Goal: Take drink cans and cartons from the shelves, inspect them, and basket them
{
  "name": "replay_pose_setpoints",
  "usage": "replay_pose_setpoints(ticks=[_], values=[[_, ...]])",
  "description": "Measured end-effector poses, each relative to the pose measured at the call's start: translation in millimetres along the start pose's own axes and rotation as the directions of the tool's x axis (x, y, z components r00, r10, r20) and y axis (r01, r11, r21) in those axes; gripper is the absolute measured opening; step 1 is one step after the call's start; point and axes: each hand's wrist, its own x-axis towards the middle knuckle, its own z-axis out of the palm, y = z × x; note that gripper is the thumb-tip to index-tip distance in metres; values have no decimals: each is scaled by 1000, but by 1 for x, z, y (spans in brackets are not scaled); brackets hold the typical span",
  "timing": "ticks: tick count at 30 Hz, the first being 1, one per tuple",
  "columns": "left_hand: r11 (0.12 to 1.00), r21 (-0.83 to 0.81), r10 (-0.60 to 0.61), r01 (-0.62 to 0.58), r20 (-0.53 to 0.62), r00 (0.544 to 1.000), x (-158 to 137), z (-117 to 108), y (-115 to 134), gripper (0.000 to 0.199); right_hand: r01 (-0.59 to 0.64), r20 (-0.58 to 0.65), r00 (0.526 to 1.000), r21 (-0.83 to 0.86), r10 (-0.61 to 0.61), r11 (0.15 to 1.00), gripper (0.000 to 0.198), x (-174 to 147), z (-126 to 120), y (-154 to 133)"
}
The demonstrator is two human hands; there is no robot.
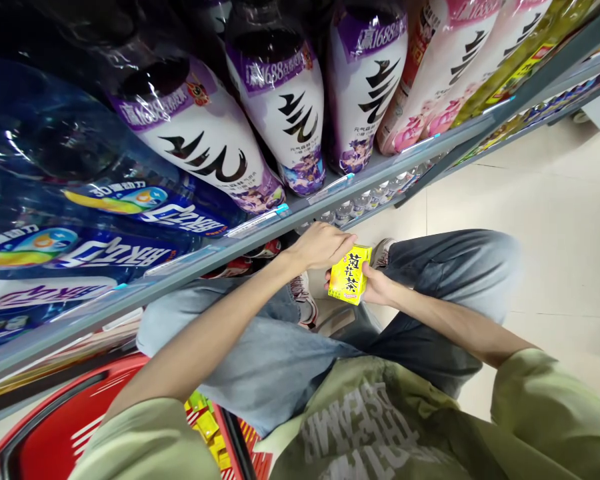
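A small yellow chrysanthemum tea carton (349,279) with black characters is held in front of my knees, tilted slightly. My right hand (377,285) grips it, thumb on the front edge and fingertips showing at the far side. At the carton's upper left edge is my left hand (321,244), its fingers bent and pressed together with the tips by the top. The undersides of those fingers are hidden, so I cannot tell whether they pinch anything. Just above is the edge of a grey shelf (300,217).
Purple-and-white labelled bottles (285,113), pink bottles (440,80) and large blue bottles (95,200) line the shelf. Small water bottles (353,205) stand lower down. A red basket (45,420) with yellow cartons (213,430) is at my left. Pale floor tiles (555,233) lie right.
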Motion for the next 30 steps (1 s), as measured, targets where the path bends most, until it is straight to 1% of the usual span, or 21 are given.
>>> replay_pose_setpoints(ticks=[3, 5, 7, 9, 11, 13, 16, 19, 22, 24, 30], values=[[1000, 3, -12, 12, -2, 1000, 0, -4, 0, 59, -1, -36, 999, 62, 4, 998, 65, 0, 6, -3], [999, -26, -46, 46, -12, 999, 0, -5, 0, 60, 9, -45, 999, 114, -4, 993, 70, -1, 10, -7], [991, -87, -106, 104, -19, 994, 0, -5, -1, 61, -9, -32, 999, 167, 15, 986, 79, -1, 11, -11], [974, -178, -146, 140, -16, 989, -1, -5, -2, 61, -58, 11, 998, 209, 57, 976, 90, -2, 10, -14], [964, -233, -134, 127, -13, 991, -2, -6, -1, 60, -97, 60, 995, 236, 86, 967, 97, -3, 8, -16], [974, -215, -79, 75, -11, 997, -2, -7, -1, 59, -117, 85, 991, 252, 99, 961, 101, -4, 5, -16], [985, -174, -14, 15, 6, 1000, -2, -7, 1, 59, -185, 118, 980, 237, 161, 954, 102, -4, 1, -15], [972, -233, -27, 30, 14, 1000, -4, -5, 2, 62, -250, 167, 961, 196, 219, 948, 103, -4, -2, -15], [954, -294, -70, 67, 3, 998, -6, -5, 3, 65, -262, 186, 955, 176, 230, 949, 105, -5, -5, -15], [951, -296, -89, 82, -9, 996, -8, -5, 4, 66, -267, 191, 953, 166, 235, 949, 106, -5, -6, -15], [962, -270, -40, 43, 15, 999, -7, -5, 2, 64, -263, 174, 955, 134, 239, 955, 105, -5, -6, -14]])
